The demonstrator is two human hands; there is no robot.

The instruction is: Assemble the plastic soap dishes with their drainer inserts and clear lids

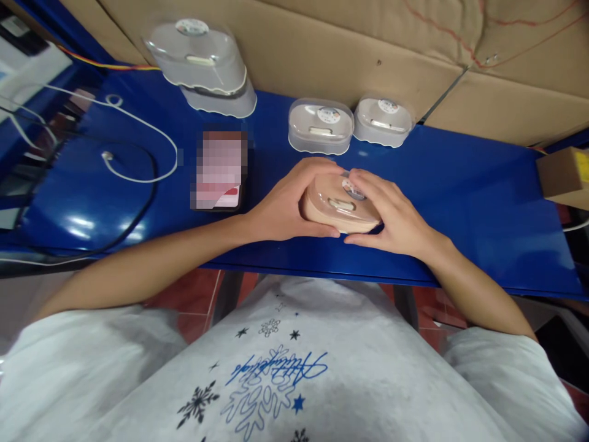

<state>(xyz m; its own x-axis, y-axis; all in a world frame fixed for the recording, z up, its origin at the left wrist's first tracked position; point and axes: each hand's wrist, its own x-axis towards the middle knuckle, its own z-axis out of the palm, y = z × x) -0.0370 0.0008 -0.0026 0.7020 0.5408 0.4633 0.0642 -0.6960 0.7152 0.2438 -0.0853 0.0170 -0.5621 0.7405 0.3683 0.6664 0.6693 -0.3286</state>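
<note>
Both my hands are wrapped around an oval plastic container (329,202) near the front edge of the blue table. It has a clear lid with a round sticker and a small pale clip on top, and its lower part looks peach-coloured. My left hand (294,199) clasps its left side, thumb along the front. Around the right side curls my right hand (391,209), its fingers over the sticker and its thumb at the front. Behind it stand two similar clear containers, the nearer one (304,135) in the middle and another (381,129) to its right.
Stacked clear containers (197,58) stand at the back left. A phone (234,199) with a blurred screen lies left of my hands. White and black cables (151,123) loop across the left side. Cardboard (322,49) lines the back; a box (564,178) sits at the right edge.
</note>
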